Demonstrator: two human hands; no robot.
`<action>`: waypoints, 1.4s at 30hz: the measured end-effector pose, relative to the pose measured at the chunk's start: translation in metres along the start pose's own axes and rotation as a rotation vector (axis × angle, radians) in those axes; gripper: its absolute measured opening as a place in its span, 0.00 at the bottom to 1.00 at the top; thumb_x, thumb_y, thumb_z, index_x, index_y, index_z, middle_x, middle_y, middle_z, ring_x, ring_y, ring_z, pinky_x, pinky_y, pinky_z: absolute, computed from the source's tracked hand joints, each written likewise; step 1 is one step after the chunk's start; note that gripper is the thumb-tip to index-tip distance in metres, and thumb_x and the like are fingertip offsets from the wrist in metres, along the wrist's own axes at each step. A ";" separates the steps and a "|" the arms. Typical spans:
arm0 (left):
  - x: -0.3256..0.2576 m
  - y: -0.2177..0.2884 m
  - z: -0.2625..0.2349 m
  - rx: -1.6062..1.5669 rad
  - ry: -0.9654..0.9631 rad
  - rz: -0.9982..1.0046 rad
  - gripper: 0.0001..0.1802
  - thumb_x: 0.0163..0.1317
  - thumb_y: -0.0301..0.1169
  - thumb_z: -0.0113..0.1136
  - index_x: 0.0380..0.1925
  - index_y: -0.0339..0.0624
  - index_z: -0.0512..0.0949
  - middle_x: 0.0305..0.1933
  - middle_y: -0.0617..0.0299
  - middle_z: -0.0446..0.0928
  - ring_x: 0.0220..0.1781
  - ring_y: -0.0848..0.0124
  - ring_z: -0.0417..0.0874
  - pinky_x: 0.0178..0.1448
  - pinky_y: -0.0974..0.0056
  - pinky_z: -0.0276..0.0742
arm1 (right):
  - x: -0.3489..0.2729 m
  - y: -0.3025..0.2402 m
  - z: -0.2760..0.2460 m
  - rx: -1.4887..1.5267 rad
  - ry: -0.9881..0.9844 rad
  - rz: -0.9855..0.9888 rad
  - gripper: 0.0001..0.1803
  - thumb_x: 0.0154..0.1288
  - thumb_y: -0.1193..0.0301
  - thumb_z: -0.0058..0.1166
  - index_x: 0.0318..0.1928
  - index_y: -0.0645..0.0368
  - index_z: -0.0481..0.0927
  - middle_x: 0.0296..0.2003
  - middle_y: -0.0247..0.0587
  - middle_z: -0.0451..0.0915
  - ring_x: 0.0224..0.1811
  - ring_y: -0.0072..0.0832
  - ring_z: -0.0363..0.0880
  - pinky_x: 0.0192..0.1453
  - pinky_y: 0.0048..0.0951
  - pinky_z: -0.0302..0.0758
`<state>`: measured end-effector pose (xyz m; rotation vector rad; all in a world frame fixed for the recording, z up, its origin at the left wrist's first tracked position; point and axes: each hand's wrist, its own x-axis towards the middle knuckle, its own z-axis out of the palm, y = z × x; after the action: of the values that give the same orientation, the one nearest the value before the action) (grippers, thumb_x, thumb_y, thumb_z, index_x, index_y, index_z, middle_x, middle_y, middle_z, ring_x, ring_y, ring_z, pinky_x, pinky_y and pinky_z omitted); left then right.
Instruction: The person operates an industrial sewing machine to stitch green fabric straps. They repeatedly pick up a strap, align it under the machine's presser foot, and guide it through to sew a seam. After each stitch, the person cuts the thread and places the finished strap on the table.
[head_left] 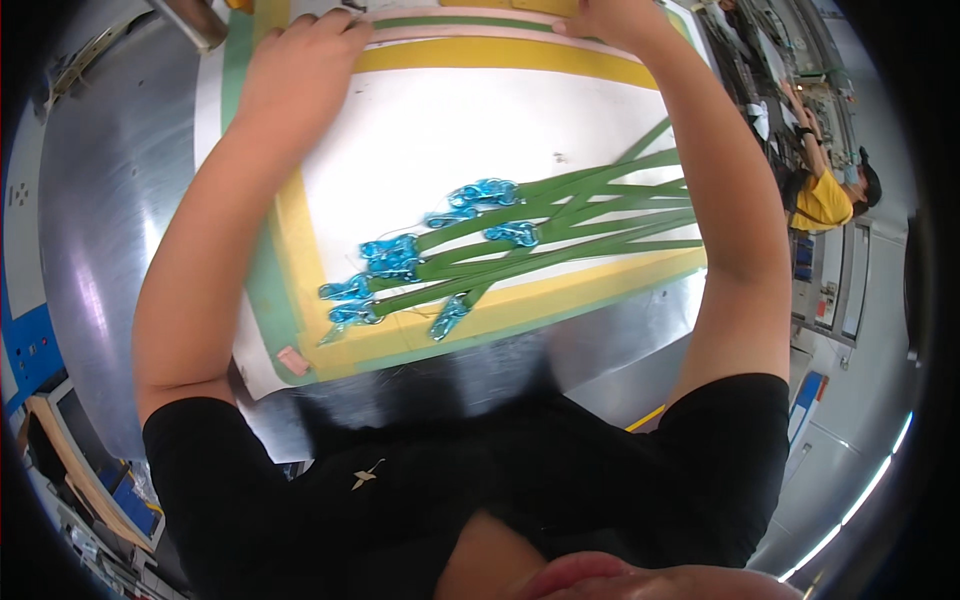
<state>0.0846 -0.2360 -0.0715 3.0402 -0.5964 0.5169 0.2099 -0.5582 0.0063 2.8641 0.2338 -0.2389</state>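
Note:
At the far edge of the white board [430, 120], a green strap [455, 21] lies along a pink strip [480, 34]. My left hand [312, 60] rests at the strap's left end, fingers spread and lying down on it. My right hand [618, 22] is at the right, its thumb stretched out onto the strip; its other fingers are largely cut off by the upper edge. Nearer to me lie several green lanyards [600, 205], fanned out with their right ends hidden behind my right forearm. Blue-wrapped metal clips [390, 255] are at their left ends.
Yellow tape [500, 57] and a green border [262, 310] frame the board on a shiny metal table [110, 200]. A metal post [190, 20] stands at the far left. Beyond my right arm, a person in a yellow shirt [825, 203] works beside equipment.

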 end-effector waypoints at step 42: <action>-0.003 -0.014 -0.002 -0.225 0.018 0.013 0.24 0.69 0.36 0.61 0.64 0.43 0.81 0.68 0.58 0.79 0.75 0.59 0.73 0.78 0.45 0.61 | -0.066 -0.116 0.041 0.557 0.366 -0.478 0.20 0.66 0.55 0.67 0.50 0.56 0.87 0.48 0.44 0.84 0.53 0.45 0.85 0.57 0.44 0.82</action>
<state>0.0867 -0.2215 -0.0693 2.8193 -0.6272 0.4434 0.1192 -0.4677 -0.0489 3.3325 1.0814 0.1718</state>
